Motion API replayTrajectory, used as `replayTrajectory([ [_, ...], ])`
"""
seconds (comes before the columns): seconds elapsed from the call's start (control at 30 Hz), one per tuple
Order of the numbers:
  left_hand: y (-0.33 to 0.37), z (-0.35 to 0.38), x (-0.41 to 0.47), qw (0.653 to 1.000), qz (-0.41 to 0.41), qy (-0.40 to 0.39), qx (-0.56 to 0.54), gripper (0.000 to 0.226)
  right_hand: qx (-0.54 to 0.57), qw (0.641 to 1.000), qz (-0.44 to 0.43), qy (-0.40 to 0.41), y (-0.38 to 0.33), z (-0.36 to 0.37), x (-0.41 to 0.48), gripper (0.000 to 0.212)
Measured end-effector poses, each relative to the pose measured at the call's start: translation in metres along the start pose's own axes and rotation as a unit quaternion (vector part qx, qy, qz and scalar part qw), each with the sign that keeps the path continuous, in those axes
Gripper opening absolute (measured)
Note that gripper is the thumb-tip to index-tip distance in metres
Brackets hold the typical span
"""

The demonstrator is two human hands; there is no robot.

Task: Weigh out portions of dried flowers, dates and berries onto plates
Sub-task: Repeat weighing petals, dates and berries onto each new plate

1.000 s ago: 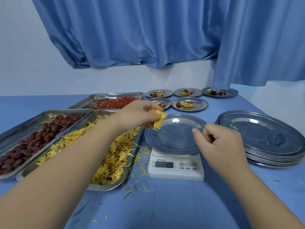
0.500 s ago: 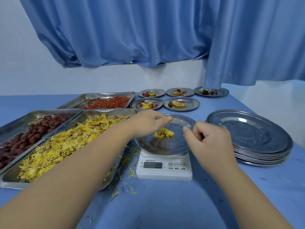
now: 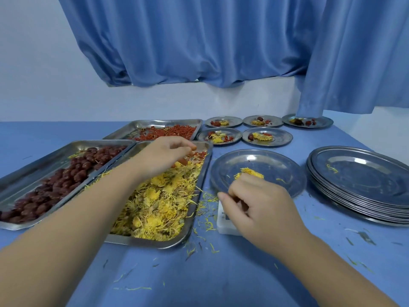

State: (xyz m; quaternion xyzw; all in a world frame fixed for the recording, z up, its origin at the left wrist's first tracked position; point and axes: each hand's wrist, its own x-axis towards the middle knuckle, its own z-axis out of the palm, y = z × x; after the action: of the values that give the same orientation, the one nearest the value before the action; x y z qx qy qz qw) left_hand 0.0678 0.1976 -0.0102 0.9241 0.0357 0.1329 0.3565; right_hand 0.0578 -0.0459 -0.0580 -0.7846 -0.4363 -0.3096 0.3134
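Head view: the left hand [image 3: 167,154] reaches over the far end of the flower tray [image 3: 192,220], left of the plate [image 3: 274,165], fingers bunched and pointing down into the flowers [image 3: 159,202], where a few red berries lie mixed in; whether they pinch anything cannot be told. The right hand [image 3: 260,210] hangs at the near rim of the plate, fingers curled toward the palm and thumb out to the left, nothing visible in them. It hides most of the white scale [image 3: 222,226] under the plate. A small heap of yellow flowers, the portion [image 3: 251,172], lies on the plate just beyond the right knuckles. Loose petals [image 3: 207,209] litter the blue table [image 3: 199,273] between plate and flower tray. Further left of the plate sits the tray of dates [image 3: 66,180]; beyond the flower tray, left and behind the plate, the tray of berries [image 3: 170,132]. Behind the plate stand five small filled plates [image 3: 284,138] in two rows. Right of the plate is a stack [image 3: 363,182] of bare plates. A blue curtain [image 3: 199,41] hangs behind everything.
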Motion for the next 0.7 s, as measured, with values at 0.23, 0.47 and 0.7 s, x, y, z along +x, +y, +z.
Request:
replayTrajectory([
  [0.23,-0.067,-0.091,-0.005,0.99,-0.082,0.099,0.061,0.015,0.003,0.999,0.024,-0.048,-0.033,0.045,0.033,0.012],
  [0.47,-0.158,-0.149,-0.008,0.96,-0.178,0.129,0.173,0.015,-0.008,0.998,0.018,-0.053,-0.028,0.064,0.023,0.017],
  [0.7,-0.212,-0.136,-0.013,0.911,-0.263,0.006,0.319,0.042,-0.01,0.998,0.029,-0.057,-0.023,0.065,0.024,0.017],
])
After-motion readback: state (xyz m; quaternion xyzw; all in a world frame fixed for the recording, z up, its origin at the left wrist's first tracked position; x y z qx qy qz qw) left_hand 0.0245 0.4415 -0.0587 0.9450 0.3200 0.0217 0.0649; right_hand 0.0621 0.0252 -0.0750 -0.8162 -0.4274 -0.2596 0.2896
